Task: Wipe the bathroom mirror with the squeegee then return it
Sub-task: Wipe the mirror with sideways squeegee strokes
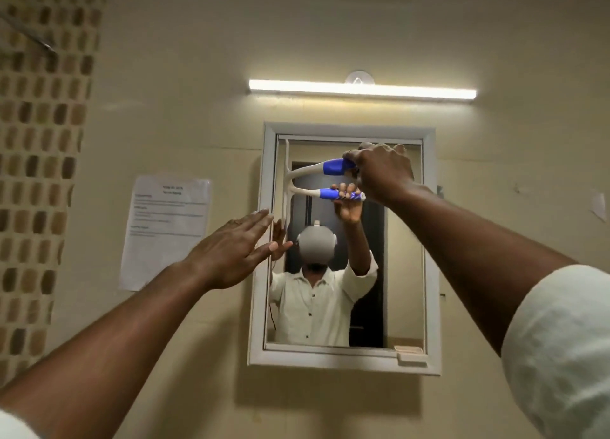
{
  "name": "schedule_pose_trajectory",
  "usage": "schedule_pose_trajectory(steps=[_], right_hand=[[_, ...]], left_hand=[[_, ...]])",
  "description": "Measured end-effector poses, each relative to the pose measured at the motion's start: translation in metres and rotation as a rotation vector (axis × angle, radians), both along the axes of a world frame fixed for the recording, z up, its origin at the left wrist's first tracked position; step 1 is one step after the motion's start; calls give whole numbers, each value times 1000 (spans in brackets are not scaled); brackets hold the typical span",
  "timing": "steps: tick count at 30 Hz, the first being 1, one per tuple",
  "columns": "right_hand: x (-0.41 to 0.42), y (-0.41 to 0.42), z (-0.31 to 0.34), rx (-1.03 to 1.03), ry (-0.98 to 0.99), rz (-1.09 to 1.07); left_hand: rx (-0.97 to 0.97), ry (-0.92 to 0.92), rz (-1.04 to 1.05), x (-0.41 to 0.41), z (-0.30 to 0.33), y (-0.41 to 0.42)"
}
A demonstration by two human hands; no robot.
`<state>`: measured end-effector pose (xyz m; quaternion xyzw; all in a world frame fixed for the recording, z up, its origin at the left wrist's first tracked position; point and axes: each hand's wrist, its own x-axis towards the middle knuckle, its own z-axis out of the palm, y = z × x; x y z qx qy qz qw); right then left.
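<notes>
So the beige wall [330,42] takes up most of the view, with a strip of brown mosaic tile [39,141] running down the far left side. A lit tube light [362,89] is mounted across the wall right above the mirror [402,240], which sits in a white frame [260,273] about center-right. The glass reflects a person in a white button shirt with both arms raised.

Left of the mirror there's a printed paper notice [165,230] stuck to the wall; the text is too blurry to read. A smaller scrap of paper [598,204] sits way over at the right edge.

Both arms reach up from the bottom corners, and the right one has a white rolled sleeve [561,349] near the camera. The left hand [231,253] is up by the mirror's left frame edge, fingers straight and spread, holding nothing; can't really tell whether the fingertips touch the frame or just hover in front of it.

The right hand [383,171] is at the top of the mirror, its grip wrapped tight around the blue end of the squeegee [317,169] handle. The white and blue squeegee points left, with its blade standing vertical against the glass along the upper left side of the mirror. You can see its double in the reflection just below.
</notes>
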<state>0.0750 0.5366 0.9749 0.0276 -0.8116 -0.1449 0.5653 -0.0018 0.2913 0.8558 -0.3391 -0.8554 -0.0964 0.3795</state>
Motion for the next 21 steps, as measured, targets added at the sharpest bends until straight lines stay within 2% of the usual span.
schedule_pose_trajectory(steps=[10, 21], right_hand=[[-37, 9, 1, -26, 3, 104], [-50, 28, 2, -37, -64, 134]], left_hand=[[3, -42, 108, -27, 3, -21], [-15, -43, 72, -48, 0, 5]])
